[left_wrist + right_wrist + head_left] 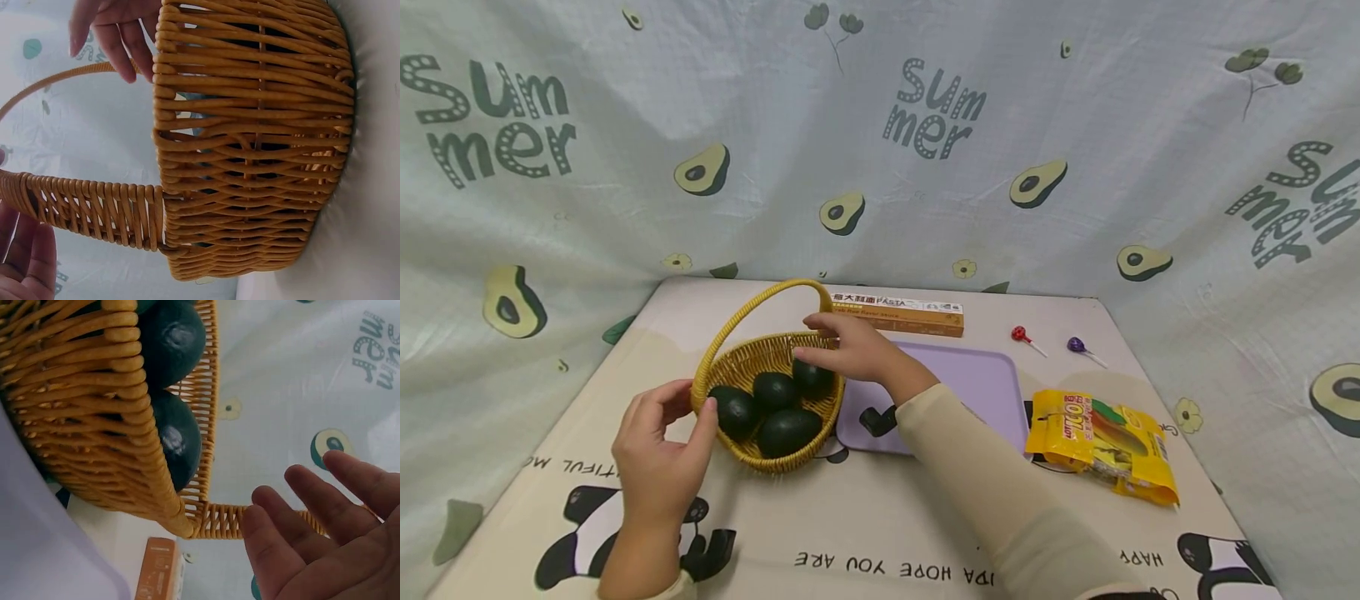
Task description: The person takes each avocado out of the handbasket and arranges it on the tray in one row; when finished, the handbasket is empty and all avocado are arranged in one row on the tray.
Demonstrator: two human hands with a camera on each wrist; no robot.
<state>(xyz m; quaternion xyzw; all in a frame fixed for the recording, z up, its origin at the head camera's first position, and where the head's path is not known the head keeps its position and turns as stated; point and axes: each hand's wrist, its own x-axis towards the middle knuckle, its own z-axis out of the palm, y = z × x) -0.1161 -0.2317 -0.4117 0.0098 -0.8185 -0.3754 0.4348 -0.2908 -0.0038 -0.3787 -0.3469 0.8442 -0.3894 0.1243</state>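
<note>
A yellow-brown wicker basket (778,461) stands at the left of the table, with several dark green avocados (788,432) inside. Its arched handle (94,209) rises over it. My left hand (658,454) holds the handle near its left base, thumb on the near side and fingers behind. Over the basket's right rim is my right hand (857,348), its fingers (275,550) extended beside the handle's other end. Whether they touch the handle I cannot tell. Nothing is in the right palm.
Right of the basket lies a lilac tray (992,392), partly under my right forearm. A pasta box (917,319) is behind it. Further right are a red lollipop (1018,334), a purple lollipop (1077,345) and a yellow candy bag (1108,442). Printed cloth hangs around the table.
</note>
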